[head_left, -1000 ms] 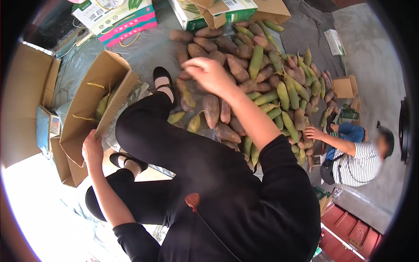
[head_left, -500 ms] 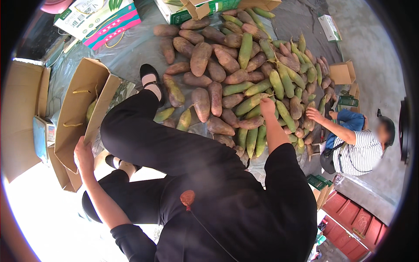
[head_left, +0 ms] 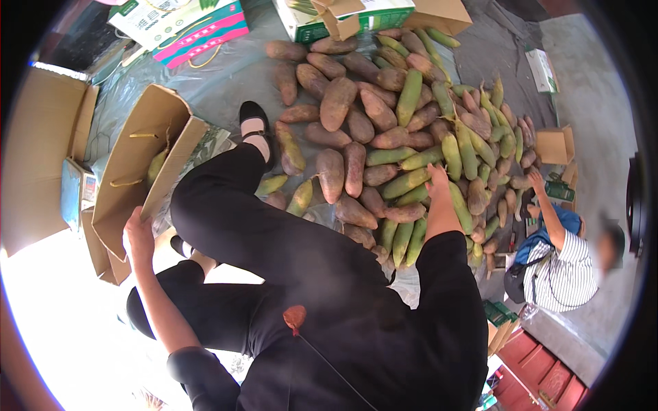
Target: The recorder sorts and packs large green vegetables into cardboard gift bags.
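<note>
My left hand (head_left: 139,240) grips the near edge of an open cardboard gift box (head_left: 122,159) with yellow cord handles, which leans at my left. Inside it lies a green radish (head_left: 157,164), partly hidden by the box wall. Out over the large pile, my right hand (head_left: 441,183) has its fingers closed on the end of a long green radish (head_left: 404,183), which rests among the others. Purple-brown radishes (head_left: 330,176) and more green ones (head_left: 410,96) lie around it. The fingertips of my right hand are partly hidden.
Printed carry boxes (head_left: 199,41) and an open green-and-white carton (head_left: 384,19) stand at the far side. At the right a person in a striped shirt (head_left: 562,277) reaches toward the pile, near a small open carton (head_left: 555,145). My shoe (head_left: 255,127) is beside the radishes.
The view has shifted, so the scene sits farther right and lower. Both my hands keep their places on the box and the radish. The other person's hand has drawn back to the right.
</note>
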A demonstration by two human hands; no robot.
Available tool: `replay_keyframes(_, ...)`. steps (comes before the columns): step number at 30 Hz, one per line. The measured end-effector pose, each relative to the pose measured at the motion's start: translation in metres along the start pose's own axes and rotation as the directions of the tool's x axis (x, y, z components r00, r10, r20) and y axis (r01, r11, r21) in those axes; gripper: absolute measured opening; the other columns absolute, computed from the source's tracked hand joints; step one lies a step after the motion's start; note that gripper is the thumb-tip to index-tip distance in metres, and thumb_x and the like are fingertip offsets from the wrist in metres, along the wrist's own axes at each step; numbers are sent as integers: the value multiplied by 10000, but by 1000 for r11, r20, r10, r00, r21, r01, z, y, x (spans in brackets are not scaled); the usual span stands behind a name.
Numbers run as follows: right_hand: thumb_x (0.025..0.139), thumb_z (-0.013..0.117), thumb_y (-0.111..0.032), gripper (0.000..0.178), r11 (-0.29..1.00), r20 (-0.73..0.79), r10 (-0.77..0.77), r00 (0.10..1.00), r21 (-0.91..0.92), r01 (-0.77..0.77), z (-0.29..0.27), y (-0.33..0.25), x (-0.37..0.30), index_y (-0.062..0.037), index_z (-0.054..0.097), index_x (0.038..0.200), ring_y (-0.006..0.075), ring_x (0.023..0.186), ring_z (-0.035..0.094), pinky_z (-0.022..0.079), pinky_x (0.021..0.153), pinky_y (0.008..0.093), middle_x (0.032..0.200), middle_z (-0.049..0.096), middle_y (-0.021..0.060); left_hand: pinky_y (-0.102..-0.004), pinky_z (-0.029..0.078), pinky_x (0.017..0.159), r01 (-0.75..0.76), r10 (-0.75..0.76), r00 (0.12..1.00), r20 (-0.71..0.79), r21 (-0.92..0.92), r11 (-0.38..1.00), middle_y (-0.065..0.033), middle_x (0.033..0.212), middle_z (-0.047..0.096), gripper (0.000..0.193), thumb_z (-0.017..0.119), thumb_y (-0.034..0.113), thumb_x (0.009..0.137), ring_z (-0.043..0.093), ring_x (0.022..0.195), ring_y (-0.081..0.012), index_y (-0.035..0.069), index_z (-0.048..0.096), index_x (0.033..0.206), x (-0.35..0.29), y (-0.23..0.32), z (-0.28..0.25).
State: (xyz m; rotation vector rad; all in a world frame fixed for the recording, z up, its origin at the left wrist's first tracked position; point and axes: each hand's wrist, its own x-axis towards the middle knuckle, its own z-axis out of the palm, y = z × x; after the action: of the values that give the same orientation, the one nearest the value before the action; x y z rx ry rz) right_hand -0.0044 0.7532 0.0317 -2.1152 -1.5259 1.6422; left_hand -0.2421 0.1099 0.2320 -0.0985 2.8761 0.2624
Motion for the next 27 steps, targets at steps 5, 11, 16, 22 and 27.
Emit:
replay_keyframes(5, 836, 606, -182, 563, 942, -4, -148, 989, 303, 142, -46, 60, 88, -155, 391, 1355, 218, 1248, 372, 318, 961, 418, 1362, 415, 24, -438, 460, 734, 21, -20, 1000, -13, 83, 996, -187, 872, 624, 222, 590, 88, 780, 586, 863, -382, 92, 586, 1001, 1, 17, -2)
replay_keyframes(11, 797, 553, 53, 312, 846, -186, -244, 952, 438, 303, 16, 42, 36, 63, 590, 1107, 220, 968, 562, 444, 868, 314, 1113, 599, 127, -434, 460, 731, -67, 70, 996, -57, 57, 996, -163, 857, 617, 171, 567, 70, 791, 586, 858, -364, 80, 590, 960, -17, 5, 2)
replay_keyframes(16, 809, 530, 98, 250, 819, -136, -534, 835, 165, 550, 57, 14, -41, 66, 609, 1044, 178, 889, 578, 464, 822, 277, 1009, 621, 104, -414, 480, 703, -167, 172, 975, -138, 51, 985, -106, 796, 615, 129, 558, 36, 763, 607, 810, -299, 100, 602, 865, -20, -4, 15)
replay_keyframes(22, 832, 548, 44, 147, 558, 74, -829, 554, 65, 827, 78, -42, -127, 26, 629, 953, 129, 856, 574, 469, 784, 264, 941, 624, 55, -405, 477, 728, -184, 192, 977, -90, 92, 979, -105, 846, 610, 196, 516, -7, 746, 604, 855, -286, 86, 580, 906, -24, -2, 14)
replay_keyframes(27, 847, 570, -1, 118, 546, 171, -834, 525, 399, 736, 98, -126, -253, 8, 604, 960, 155, 923, 591, 487, 784, 283, 1036, 630, 127, -405, 484, 727, -164, 175, 982, -72, 130, 978, -110, 819, 606, 147, 493, -1, 763, 607, 851, -289, 68, 553, 877, -26, 2, 9)
